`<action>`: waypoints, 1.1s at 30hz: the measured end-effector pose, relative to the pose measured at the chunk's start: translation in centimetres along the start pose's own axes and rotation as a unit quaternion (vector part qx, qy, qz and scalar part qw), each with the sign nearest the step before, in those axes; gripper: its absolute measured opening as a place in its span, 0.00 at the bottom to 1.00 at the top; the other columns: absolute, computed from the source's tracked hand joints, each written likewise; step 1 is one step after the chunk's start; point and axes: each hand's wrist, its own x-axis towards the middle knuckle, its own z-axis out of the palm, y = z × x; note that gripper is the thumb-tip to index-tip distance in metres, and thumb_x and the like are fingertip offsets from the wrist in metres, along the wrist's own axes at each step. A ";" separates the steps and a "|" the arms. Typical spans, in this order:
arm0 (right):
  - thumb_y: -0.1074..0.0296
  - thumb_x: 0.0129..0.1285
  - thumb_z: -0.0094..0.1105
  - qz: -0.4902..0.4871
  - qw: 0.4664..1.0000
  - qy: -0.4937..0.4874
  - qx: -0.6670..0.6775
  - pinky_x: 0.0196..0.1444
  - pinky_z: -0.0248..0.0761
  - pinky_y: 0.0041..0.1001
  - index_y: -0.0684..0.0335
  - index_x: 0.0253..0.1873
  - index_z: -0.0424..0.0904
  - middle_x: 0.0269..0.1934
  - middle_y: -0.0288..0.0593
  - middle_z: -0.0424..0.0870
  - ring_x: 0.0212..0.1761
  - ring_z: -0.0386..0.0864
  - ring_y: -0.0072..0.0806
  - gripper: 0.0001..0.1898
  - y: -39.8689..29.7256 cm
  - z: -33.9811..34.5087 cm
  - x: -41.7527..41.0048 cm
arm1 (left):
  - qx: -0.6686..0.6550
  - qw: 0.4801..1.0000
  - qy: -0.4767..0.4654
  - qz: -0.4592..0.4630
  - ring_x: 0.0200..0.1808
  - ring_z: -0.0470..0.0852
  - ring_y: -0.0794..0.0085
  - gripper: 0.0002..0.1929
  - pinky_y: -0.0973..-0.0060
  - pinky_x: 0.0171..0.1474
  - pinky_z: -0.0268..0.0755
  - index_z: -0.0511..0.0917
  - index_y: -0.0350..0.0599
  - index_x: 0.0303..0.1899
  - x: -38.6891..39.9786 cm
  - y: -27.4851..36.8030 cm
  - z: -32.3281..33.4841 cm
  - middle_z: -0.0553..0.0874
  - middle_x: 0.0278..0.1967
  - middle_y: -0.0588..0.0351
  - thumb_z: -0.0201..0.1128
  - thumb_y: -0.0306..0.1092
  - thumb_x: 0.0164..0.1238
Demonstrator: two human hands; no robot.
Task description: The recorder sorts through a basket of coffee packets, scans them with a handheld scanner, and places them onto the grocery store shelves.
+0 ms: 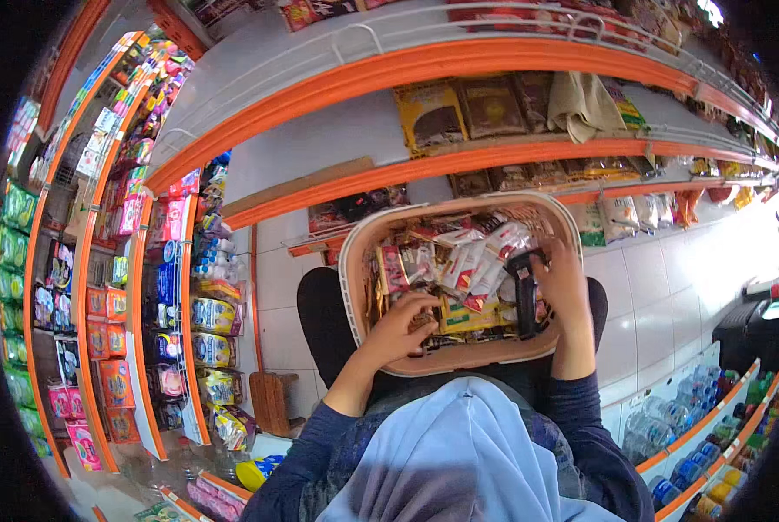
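A tan plastic basket (428,368) full of small sachets rests on my lap. At its near left part, my left hand (399,329) is curled over the contents, fingers bent around or against something small and dark that I cannot make out. My right hand (556,271) is over the right side, its fingers at the top of a black handled tool (526,297), perhaps a price labeller, standing along the inner wall. Whether the fingers grip it is unclear. Between the hands lie white and red sachets (464,264), with yellow packets (461,316) nearer me.
Orange-edged shelves (428,72) with packaged goods run close beyond the basket. More shelves (89,261) stand at the left. A brown wooden stool (271,398) is on the tiled floor, left of my legs. Bottles (657,421) fill a rack at the lower right.
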 end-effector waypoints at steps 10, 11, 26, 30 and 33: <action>0.68 0.47 0.66 0.144 0.980 -0.099 -0.099 0.55 0.66 0.44 0.68 0.70 0.36 0.53 0.67 0.66 0.53 0.68 0.58 0.51 1.0 6.1 -6.7 | 0.252 0.962 0.106 -0.015 0.40 0.78 0.62 0.13 0.67 0.46 0.70 0.73 0.42 0.36 0.8 1.3 -2.0 0.75 0.33 0.53 0.69 0.31 0.51; 0.68 0.47 0.66 0.148 0.979 -0.100 -0.097 0.55 0.66 0.44 0.68 0.70 0.36 0.53 0.67 0.66 0.53 0.68 0.58 0.51 1.5 6.1 -6.5 | 0.252 0.962 0.102 -0.016 0.40 0.78 0.62 0.13 0.67 0.46 0.70 0.73 0.42 0.36 0.7 1.7 -1.6 0.75 0.33 0.53 0.69 0.31 0.51; 0.73 0.48 0.60 0.173 0.902 -0.001 0.396 0.42 0.71 0.29 0.66 0.67 0.52 0.42 0.50 0.77 0.39 0.77 0.32 0.39 3.7 5.4 -6.0 | 0.251 0.966 -0.059 0.027 0.48 0.75 0.58 0.14 0.60 0.52 0.65 0.78 0.43 0.38 -0.9 0.1 4.9 0.77 0.40 0.53 0.68 0.34 0.49; 0.74 0.52 0.58 0.179 0.843 -0.052 0.504 0.25 0.66 0.21 0.67 0.55 0.65 0.32 0.40 0.76 0.25 0.72 0.18 0.23 4.3 5.4 -6.2 | 0.294 0.951 -0.040 0.084 0.52 0.72 0.53 0.17 0.59 0.57 0.63 0.78 0.42 0.41 -0.4 0.1 4.7 0.75 0.47 0.50 0.68 0.31 0.47; 0.75 0.54 0.57 0.163 0.809 -0.073 0.560 0.23 0.64 0.20 0.65 0.49 0.67 0.30 0.38 0.75 0.23 0.71 0.17 0.17 4.1 5.5 -6.3 | 0.311 0.944 0.029 0.107 0.54 0.71 0.52 0.23 0.59 0.58 0.63 0.75 0.42 0.47 1.1 0.6 2.7 0.72 0.51 0.47 0.70 0.30 0.44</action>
